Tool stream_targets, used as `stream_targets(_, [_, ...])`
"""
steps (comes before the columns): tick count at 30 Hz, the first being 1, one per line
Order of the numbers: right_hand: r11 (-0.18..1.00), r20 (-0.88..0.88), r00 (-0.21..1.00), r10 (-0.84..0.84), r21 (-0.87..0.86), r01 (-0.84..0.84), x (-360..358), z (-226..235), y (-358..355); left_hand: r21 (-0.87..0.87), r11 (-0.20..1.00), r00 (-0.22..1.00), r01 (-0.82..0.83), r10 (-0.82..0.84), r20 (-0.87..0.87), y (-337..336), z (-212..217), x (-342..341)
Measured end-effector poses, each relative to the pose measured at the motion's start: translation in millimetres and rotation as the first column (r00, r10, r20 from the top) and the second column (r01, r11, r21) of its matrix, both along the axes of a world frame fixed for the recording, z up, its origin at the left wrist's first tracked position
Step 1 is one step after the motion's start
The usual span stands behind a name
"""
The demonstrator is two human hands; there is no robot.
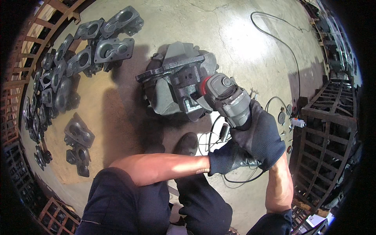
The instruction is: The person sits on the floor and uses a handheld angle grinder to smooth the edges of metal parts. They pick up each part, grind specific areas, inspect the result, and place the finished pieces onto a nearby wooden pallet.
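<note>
Both my hands wear dark gloves and hold an angle grinder [233,103]. My right hand [266,135] is closed round its grey body, close behind the head. Lower down, my left hand [231,156] is closed at the rear part, its fingers partly hidden behind the right glove. The grinder's red disc [204,85] lies against the right side of a dark metal casting [182,74] with a flat flange. The exact contact is hidden by the grinder head. Beneath the casting sits a bulky dark support of unclear kind.
Several flanged castings [114,50] stand in rows at the left, and a few lie on a tan sheet [100,147]. A black cable [295,58] runs over the concrete floor at the right. A spray can [298,123] lies beside a metal rack [327,145]. My shoe [186,144] is near the support.
</note>
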State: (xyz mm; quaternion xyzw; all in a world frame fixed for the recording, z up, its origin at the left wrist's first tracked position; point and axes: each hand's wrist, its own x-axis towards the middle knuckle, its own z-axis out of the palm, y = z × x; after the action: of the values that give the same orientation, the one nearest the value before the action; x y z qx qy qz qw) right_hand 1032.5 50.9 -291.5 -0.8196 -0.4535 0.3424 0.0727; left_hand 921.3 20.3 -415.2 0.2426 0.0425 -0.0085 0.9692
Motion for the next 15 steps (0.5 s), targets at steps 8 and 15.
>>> stream_targets(8, [0.998,0.027,0.998,0.055,-0.028,-0.054,3,3,-4,0.127,0.992,0.999,-0.024,0.019,0.038,-4,5,2])
stream_targets(15, [0.999,0.04,0.998,0.045,0.013,-0.046,6,-3,-15,-0.196,0.978,0.997,-0.07,0.074,0.01,-17,4,8])
